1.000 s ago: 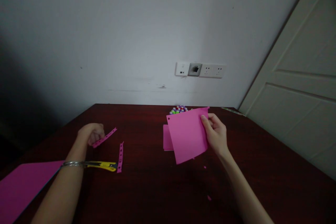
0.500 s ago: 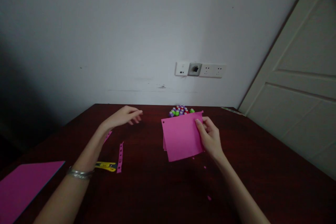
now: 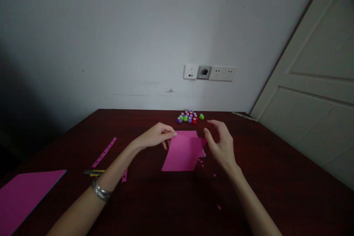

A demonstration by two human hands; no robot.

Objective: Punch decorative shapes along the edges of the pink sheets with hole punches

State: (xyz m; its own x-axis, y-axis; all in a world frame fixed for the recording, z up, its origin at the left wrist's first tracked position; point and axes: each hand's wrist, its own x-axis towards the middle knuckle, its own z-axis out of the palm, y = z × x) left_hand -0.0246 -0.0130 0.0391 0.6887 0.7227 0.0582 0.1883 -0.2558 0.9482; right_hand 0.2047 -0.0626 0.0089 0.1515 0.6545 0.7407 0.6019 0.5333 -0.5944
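My left hand (image 3: 160, 134) pinches the upper left corner of a square sheet of pink paper (image 3: 182, 153), which hangs tilted over the table. Just right of the sheet is my right hand (image 3: 221, 142), its thumb and fingers apart and nothing between them. Another pink sheet (image 3: 188, 132) shows behind the held one, mostly hidden by it. Beyond the paper sits a cluster of small purple, green and red craft punches (image 3: 189, 117). Tiny pink paper bits (image 3: 215, 175) lie on the table beneath my right hand.
A yellow utility knife (image 3: 95, 173) lies partly behind my left forearm. Punched pink strips, one long strip (image 3: 104, 152) and one short piece (image 3: 124, 175), are near it. A large pink sheet (image 3: 27, 195) covers the left front of the dark table (image 3: 171, 206). Wall sockets (image 3: 221, 74) are behind.
My left hand has moved right and taken the pink sheet by its left corner. My right hand has let go of it and opened. The sheet now tilts differently.
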